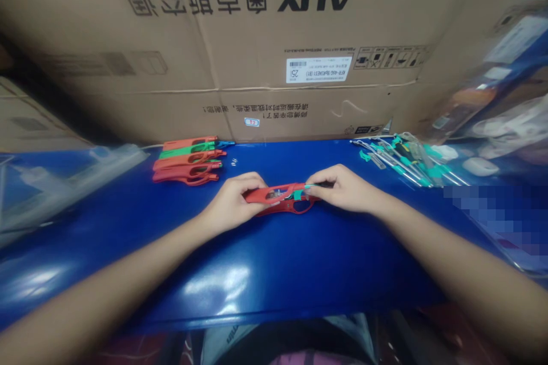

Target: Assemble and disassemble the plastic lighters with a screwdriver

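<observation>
A red utility lighter housing [280, 206] is held lengthwise above the blue table, its inner parts partly showing. My left hand [234, 202] is closed round its left end, thumb below and fingers on top. At the other end, my right hand [342, 188] pinches at the narrow nose, where a teal part [298, 194] and some metal sit inside the housing. My right fingertips hide exactly what they grip there. The trigger loop hangs open on the lower side of the housing.
Several red, orange and green lighter housings [188, 161] are stacked at the back left, with tiny metal pieces [234, 163] beside them. Metal rods with teal parts [402, 159] lie in a pile at the back right. A large cardboard box [257, 34] stands behind the table [308, 274].
</observation>
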{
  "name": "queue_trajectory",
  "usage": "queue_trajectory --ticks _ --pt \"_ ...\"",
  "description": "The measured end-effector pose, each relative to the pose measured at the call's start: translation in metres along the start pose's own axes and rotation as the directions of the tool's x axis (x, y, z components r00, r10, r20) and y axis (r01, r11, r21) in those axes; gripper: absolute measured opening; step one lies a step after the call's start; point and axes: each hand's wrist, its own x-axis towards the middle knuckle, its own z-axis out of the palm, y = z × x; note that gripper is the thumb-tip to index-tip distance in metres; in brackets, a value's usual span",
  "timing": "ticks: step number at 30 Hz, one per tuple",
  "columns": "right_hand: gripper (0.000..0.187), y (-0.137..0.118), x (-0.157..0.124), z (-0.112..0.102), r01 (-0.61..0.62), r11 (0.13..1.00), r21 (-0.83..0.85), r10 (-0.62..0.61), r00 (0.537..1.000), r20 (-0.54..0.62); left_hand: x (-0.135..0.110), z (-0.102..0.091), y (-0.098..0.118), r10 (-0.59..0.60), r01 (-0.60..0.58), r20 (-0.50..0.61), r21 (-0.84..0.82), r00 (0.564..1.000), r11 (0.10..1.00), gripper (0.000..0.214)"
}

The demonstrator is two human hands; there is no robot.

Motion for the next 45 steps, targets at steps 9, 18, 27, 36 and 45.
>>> queue_trajectory --ticks 9,18,27,36,45 --pt "0.028 -0.001 -0.002 -0.039 -0.103 0.994 -0.039 0.083 0.930 -0.357 0.005 -0.006 0.008 -0.441 0.374 -0.174 -0.317 0.881 0.872 0.040" --pt "0.014 -0.028 -0.016 0.031 0.007 1.000 0.022 -0.004 0.992 -0.123 -0.005 0.025 0.034 -0.514 0.487 0.135 -0.586 0.847 0.648 0.039" --pt "0.012 -0.028 -0.018 0.044 0.029 0.984 -0.174 -0.036 0.999 -0.039 -0.007 0.029 0.041 -0.537 0.505 0.156 -0.621 0.829 0.599 0.044" --pt "0.011 -0.022 -0.014 0.034 0.058 0.983 -0.175 -0.080 0.990 -0.120 -0.009 0.025 0.023 -0.322 0.294 -0.032 -0.335 0.946 0.895 0.032" --pt "0.015 -0.037 -0.026 0.030 0.293 0.868 -0.400 -0.189 0.941 0.280 -0.012 0.021 0.008 -0.111 0.107 0.029 0.097 0.993 0.989 0.033"
